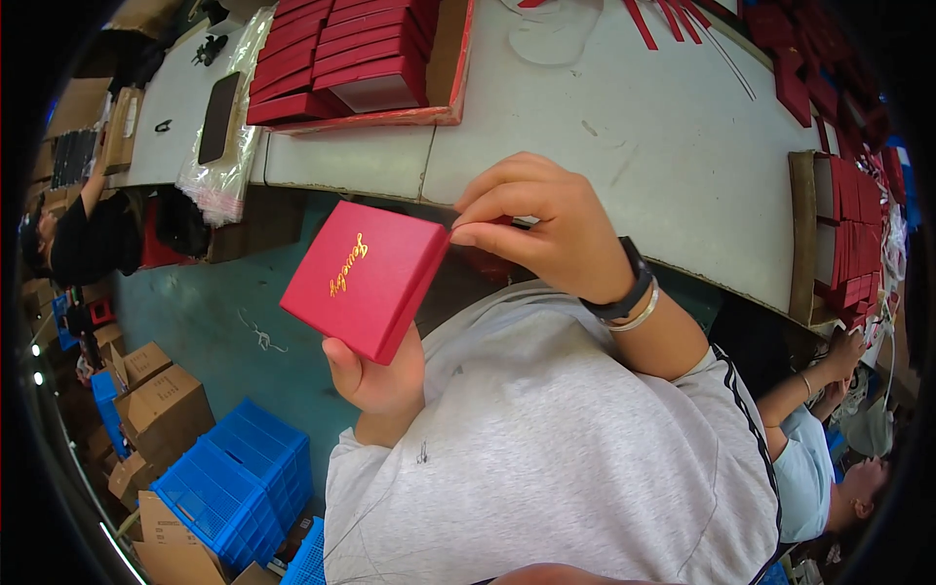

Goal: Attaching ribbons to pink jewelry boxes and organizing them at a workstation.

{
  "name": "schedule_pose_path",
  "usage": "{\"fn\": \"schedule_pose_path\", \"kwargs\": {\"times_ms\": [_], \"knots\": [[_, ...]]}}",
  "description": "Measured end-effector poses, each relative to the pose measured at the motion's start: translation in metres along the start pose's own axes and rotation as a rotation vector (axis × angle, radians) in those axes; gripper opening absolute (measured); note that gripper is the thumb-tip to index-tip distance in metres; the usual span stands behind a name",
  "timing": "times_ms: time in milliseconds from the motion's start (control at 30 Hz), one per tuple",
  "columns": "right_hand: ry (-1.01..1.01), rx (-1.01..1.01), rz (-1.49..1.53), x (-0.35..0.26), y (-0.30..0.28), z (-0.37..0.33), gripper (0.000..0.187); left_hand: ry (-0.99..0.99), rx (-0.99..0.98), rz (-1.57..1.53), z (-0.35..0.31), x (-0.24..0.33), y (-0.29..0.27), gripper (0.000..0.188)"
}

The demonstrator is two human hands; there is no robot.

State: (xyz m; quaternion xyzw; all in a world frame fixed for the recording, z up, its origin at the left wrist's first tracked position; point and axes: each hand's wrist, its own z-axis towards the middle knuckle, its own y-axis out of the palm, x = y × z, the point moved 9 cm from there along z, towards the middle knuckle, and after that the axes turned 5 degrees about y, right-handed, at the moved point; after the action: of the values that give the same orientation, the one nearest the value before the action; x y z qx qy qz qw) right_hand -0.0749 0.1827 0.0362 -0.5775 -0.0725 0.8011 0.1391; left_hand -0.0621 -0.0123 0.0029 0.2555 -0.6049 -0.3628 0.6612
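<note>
A flat red jewelry box (363, 278) with gold lettering on its lid is held up, tilted, in front of the table edge. My left hand (380, 378) grips it from below, with the thumb at its near side and the other fingers hidden behind it. At the box's far right corner, my right hand (531, 219) has thumb and fingertips drawn together in a pinch. Those fingertips meet the corner; anything small between them cannot be made out. A dark band and a bracelet circle the right wrist.
Ahead on the white table (604, 146) stands an open carton (450, 102) of stacked red boxes. Left of it, a phone (219, 117) lies on clear plastic bags. Another carton (802, 239) of red boxes sits right, near a co-worker (804, 439). Blue crates (239, 478) stand lower left.
</note>
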Motion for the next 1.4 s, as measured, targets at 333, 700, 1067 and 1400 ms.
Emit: {"fn": "schedule_pose_path", "kwargs": {"times_ms": [333, 700, 1067, 1400], "knots": [[0.16, -0.18, 0.021, 0.002, -0.008, 0.005, 0.015, -0.138, -0.054, -0.096, -0.005, -0.01, 0.002, 0.051], [0.112, -0.214, -0.04, -0.004, -0.011, 0.006, 0.01, -0.066, 0.045, -0.124, -0.003, -0.005, -0.003, 0.048], [0.189, -0.241, 0.018, 0.008, 0.0, 0.009, 0.011, -0.169, 0.045, -0.25, -0.005, -0.015, 0.002, 0.045], [0.145, -0.337, 0.389, 0.016, 0.017, 0.0, 0.009, -0.395, 0.151, -0.527, 0.001, -0.032, 0.001, 0.05]]}}
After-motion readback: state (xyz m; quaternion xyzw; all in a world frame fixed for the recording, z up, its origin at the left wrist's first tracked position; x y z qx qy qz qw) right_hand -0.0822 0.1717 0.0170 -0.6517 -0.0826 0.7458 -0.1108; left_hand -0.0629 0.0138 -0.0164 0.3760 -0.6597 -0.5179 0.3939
